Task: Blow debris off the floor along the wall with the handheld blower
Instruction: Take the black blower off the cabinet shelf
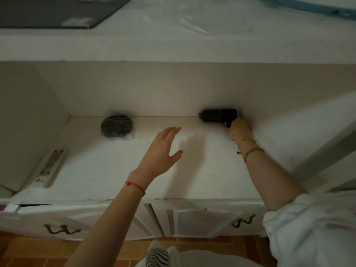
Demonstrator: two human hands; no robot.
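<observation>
- A white bench [192, 170] is filling the middle of the view, running back to a white wall [173, 87] under an upper ledge [173, 45].
- Cabinet doors [202, 220] with dark curled handles are standing below the bench edge, and an orange tiled floor [38, 251] is showing beneath them.
- A white sleeve [312, 228] is covering the right upper arm at the lower right.
- The left hand [163, 151] is hovering over the bench with fingers spread wide, holding nothing; a red string is sitting around its wrist.
- A power strip [51, 167] is lying along the left side of the bench.
- The right hand [239, 129] is reaching to the back of the bench with its grip closed around the handle of the blower [218, 115]; gold bracelets are sitting on that wrist.
- The blower, dark and cylindrical, is lying level right against the wall where it meets the bench, nozzle pointing left.
- A dark round bundle [116, 126], blurred, is resting on the bench by the wall, well left of the blower.
</observation>
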